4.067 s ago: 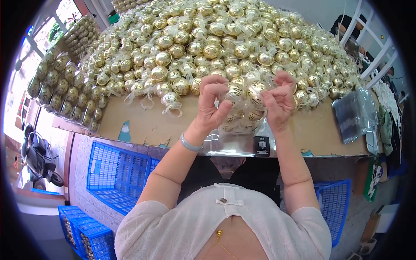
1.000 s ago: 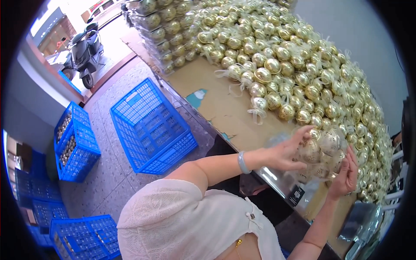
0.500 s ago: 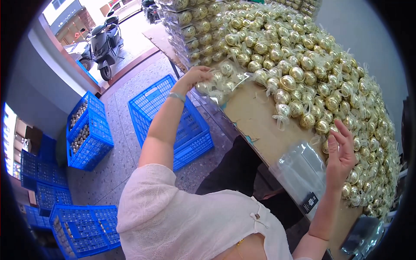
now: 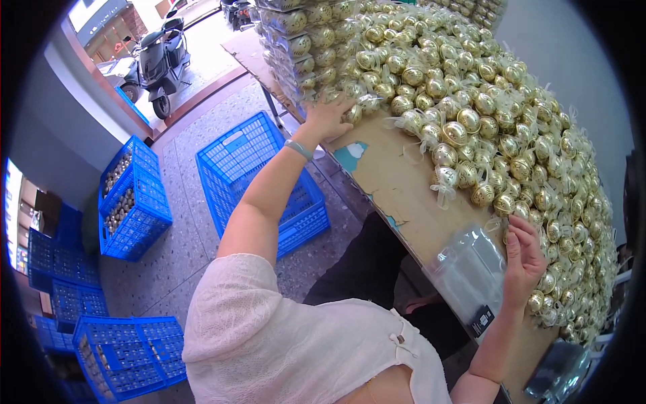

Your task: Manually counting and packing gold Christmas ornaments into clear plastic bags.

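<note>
Left hand (image 4: 331,116) on bagged gold balls (image 4: 471,101); right hand (image 4: 523,259) open.

The person wears a soft, cream-white top (image 4: 296,337) made of thin cloth with a fine bumpy weave, and it has short loose sleeves that stop above the elbows, so both forearms are bare. The top closes down the front with small knotted cloth buttons (image 4: 402,334) in the same cream colour, and dark black trousers (image 4: 367,269) show below it. A thin, pale grey-green band (image 4: 298,149) goes around the wrist of the left hand (image 4: 330,116), and the right hand (image 4: 523,259) has nothing on it.
</note>
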